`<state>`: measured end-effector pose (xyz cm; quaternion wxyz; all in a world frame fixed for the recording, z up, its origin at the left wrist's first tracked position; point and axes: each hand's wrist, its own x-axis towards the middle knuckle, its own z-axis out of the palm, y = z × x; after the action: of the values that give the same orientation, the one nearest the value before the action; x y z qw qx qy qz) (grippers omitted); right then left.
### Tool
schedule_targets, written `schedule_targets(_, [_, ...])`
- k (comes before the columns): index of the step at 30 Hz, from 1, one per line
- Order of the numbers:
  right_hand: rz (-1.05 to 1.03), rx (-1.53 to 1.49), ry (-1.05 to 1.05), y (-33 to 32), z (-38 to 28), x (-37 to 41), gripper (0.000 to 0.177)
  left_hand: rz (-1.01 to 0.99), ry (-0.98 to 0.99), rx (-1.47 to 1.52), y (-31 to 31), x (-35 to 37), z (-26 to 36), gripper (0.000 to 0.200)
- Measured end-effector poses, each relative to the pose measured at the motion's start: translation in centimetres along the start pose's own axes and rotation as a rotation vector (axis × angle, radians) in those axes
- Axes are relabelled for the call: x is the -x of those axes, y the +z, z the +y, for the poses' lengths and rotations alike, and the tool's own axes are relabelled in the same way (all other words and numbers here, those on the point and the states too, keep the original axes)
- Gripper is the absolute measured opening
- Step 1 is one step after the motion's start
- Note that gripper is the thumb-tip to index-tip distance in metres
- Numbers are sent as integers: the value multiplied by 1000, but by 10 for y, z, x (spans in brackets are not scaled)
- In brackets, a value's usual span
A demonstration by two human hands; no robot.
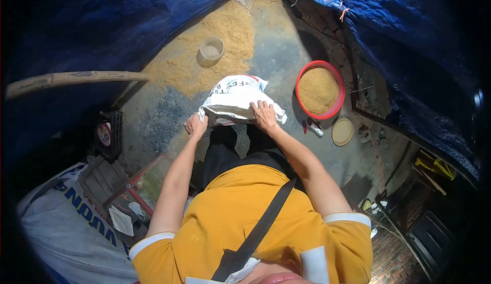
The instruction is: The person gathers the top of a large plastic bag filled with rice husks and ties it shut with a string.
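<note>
A white woven sack (pixel 232 97) with dark lettering stands in front of my legs, its mouth facing me. On its left corner, my left hand (pixel 196 126) has its fingers closed round the rim. My right hand (pixel 264 115) grips the rim farther right, fingers over the outside and thumb hidden. How much the sack holds is not visible. Just beyond it, a pile of golden grain (pixel 225 28) spreads over the floor, with a clear plastic tub (pixel 211 47) resting on it. To the right of the sack sits a red basin (pixel 298 89) filled with grain.
Beside the basin lie a round beige lid (pixel 342 131), a small white packet (pixel 316 129) and a red item (pixel 304 126). A bamboo pole (pixel 76 78) juts in from the left. Blue tarps (pixel 117 18) hang around the floor. A dial scale (pixel 105 134) stands at left, near a large printed sack (pixel 66 217).
</note>
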<state>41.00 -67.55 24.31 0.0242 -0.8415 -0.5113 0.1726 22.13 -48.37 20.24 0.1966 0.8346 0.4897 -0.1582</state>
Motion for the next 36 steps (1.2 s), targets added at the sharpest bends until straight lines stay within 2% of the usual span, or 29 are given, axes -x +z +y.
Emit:
schedule_targets(2, [-239,-148,163,40,6,-12,27,-96,-58,156,-8,-4,5,35])
schedule_targets(3, [-103,-193,76,40,10,-11,21,-108,11,166,-15,-4,5,31])
schedule_targets(4, [-97,-191,81,40,15,-7,21,-106,19,167,-20,-4,0,31])
schedule_targets(6, [-166,-260,-44,28,27,-3,25,-153,158,263,-29,-7,-12,26])
schedule_targets(7, [-149,-294,-11,7,31,5,27,-128,255,359,-48,4,-6,19])
schedule_targets(11, [-158,-262,-79,-54,36,16,30,-122,295,369,-81,22,3,15])
schedule_targets(12, [-162,-266,-85,-51,35,15,30,-122,287,368,-81,21,-1,15])
schedule_targets(14, [-57,-316,-95,-40,33,9,18,-69,339,409,-74,12,-5,16])
schedule_targets(15, [-52,-316,-81,-22,31,5,16,-107,249,356,-63,5,-9,19])
schedule_targets(16, [-129,-290,-54,-3,30,2,20,-107,251,355,-52,3,-11,19])
schedule_targets(18, [-260,-388,52,52,35,3,25,-234,136,171,-23,1,-16,25])
schedule_targets(19, [-297,-349,93,67,30,4,28,-318,93,183,8,-9,-26,31])
schedule_targets(20, [-335,-312,131,76,20,3,30,-327,-4,156,30,-14,-26,32])
schedule_targets(21, [-381,-298,128,71,11,2,32,-309,-2,187,32,-12,-20,32])
schedule_targets(22, [-382,-301,126,71,11,4,32,-288,1,218,31,-12,-14,32])
schedule_targets(24, [-238,-420,95,66,20,14,33,-289,70,212,26,-22,-25,29])
schedule_targets(26, [-275,-331,19,20,31,13,30,-255,248,309,-38,2,-15,21])
schedule_targets(30, [-167,-372,-68,-51,34,23,28,-265,316,297,-93,26,6,20])
schedule_targets(31, [-119,-396,-88,-57,36,20,22,-262,343,332,-101,29,7,20])
schedule_targets(34, [-82,-358,-89,-48,36,9,20,-286,315,312,-91,21,4,21])
schedule_targets(36, [-137,-295,-42,-15,43,-2,20,-270,286,289,-40,3,-12,22])
